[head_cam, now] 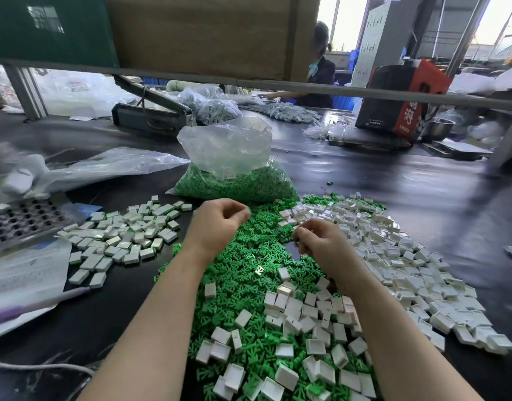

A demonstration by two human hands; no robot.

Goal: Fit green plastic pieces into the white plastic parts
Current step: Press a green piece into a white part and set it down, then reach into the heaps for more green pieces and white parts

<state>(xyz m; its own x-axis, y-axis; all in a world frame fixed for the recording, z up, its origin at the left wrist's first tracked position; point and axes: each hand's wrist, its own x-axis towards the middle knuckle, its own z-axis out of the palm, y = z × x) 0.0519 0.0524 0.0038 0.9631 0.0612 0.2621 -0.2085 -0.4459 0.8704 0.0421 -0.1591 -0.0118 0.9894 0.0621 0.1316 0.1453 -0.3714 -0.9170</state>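
Observation:
A heap of green plastic pieces (249,273) covers the middle of the black table. White plastic parts (393,256) lie spread to its right and over its near end (307,314). A separate pile of white parts (124,238), some with green showing in them, lies to the left. My left hand (220,221) hovers over the far end of the green heap with thumb and fingers curled together. My right hand (318,241) hangs over the border between green and white pieces, fingers curled downward. Blur hides whatever sits between the fingertips of either hand.
A clear bag of green pieces (234,180) stands just beyond my hands. A perforated metal tray (23,218), papers (26,273) and a plastic bag (104,166) lie on the left. A heat sealer (150,114), a red and black box (405,99) and a seated person (321,73) are at the back.

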